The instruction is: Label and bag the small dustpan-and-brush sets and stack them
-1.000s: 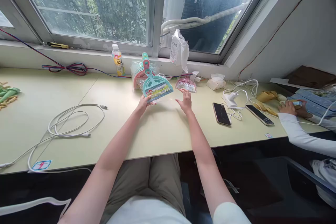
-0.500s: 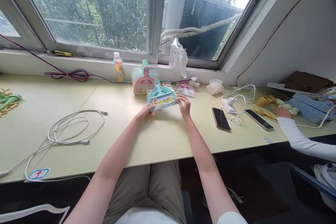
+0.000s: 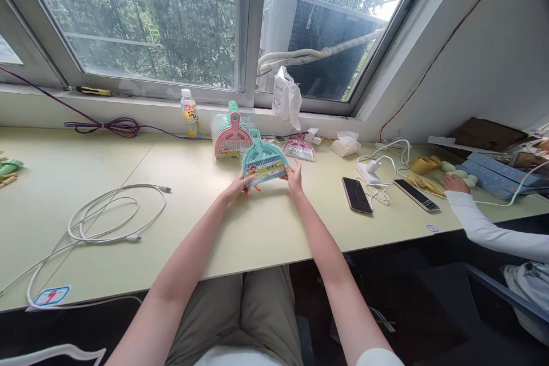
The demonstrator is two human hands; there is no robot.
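Note:
A teal mini dustpan and brush set (image 3: 265,161) with a printed label is held tilted above the table, its handle pointing away from me. My left hand (image 3: 238,187) grips its lower left corner, and my right hand (image 3: 294,176) pinches the lower right corner. Just behind it, a stack of similar dustpan sets in clear wrap (image 3: 233,138) stands against the wall, a pink one in front. To the right of the stack, a single pink dustpan set (image 3: 299,147) lies at the back of the table.
A drink bottle (image 3: 190,113) stands by the wall. Looped white cables (image 3: 115,213) lie at left. On the right are a phone (image 3: 357,195), a second phone (image 3: 416,195), a charger block (image 3: 368,171) and a tissue pack (image 3: 345,143). Another person's hand (image 3: 455,183) rests farther right.
My right hand has shifted slightly down along the dustpan set's right corner. Both hands still hold the set, and the whole view has shifted a little.

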